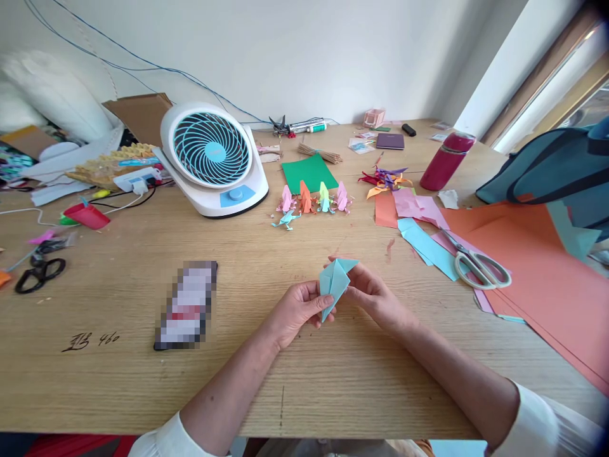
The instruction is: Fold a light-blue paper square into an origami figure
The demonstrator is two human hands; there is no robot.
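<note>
A light-blue folded piece of origami paper (335,282) is held above the wooden table, its pointed end down and a flap sticking out at the upper right. My left hand (304,306) pinches its lower part, thumb on the front face and fingers behind. At the paper's right edge, my right hand (373,293) grips with the thumb near the side and the fingers behind, partly hidden. Beyond the hands stand several small origami figures in pink, orange (305,198), yellow-green and blue (287,219).
Behind the figures lies a green paper sheet (310,172). A white fan (213,158) stands at the back left, a blurred phone-like object (186,306) nearer. To the right are scissors (481,266), blue paper strips (428,246), large orange sheets (547,298) and a red bottle (446,162).
</note>
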